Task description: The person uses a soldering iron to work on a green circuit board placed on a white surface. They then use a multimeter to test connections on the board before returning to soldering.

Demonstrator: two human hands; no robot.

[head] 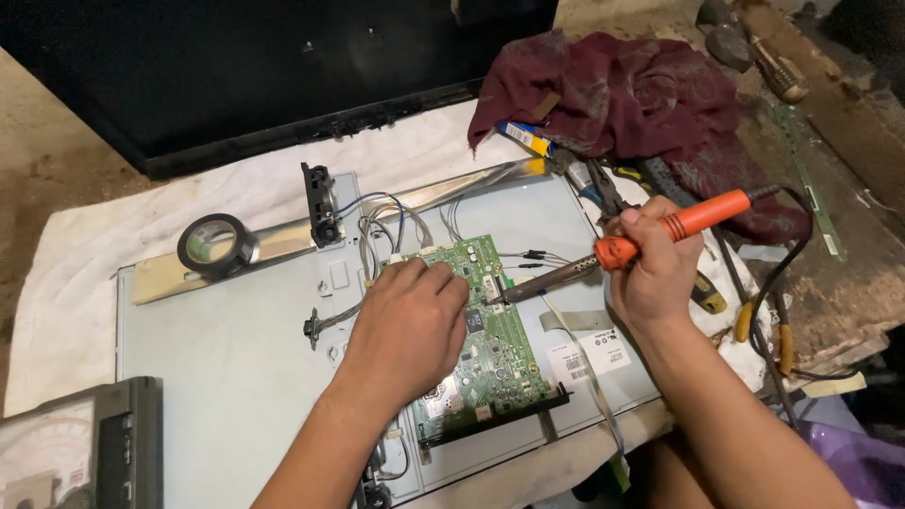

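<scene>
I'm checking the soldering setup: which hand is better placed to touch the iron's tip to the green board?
The right hand. It grips the orange soldering iron, whose tip sits just over the green circuit board. The left hand rests flat on the board, holding no tool.

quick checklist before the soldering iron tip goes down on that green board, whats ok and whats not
1. Right hand grips soldering iron by its orange handle: ok.
2. Tip aimed at the green circuit board: ok; actual contact: cannot tell.
3. Left hand steadies the board, fingers close to the tip: not ok.
4. Iron's cord hangs free of the board: ok.
5. Tape roll away from the work spot: ok.
6. Iron hot: cannot tell.
</scene>
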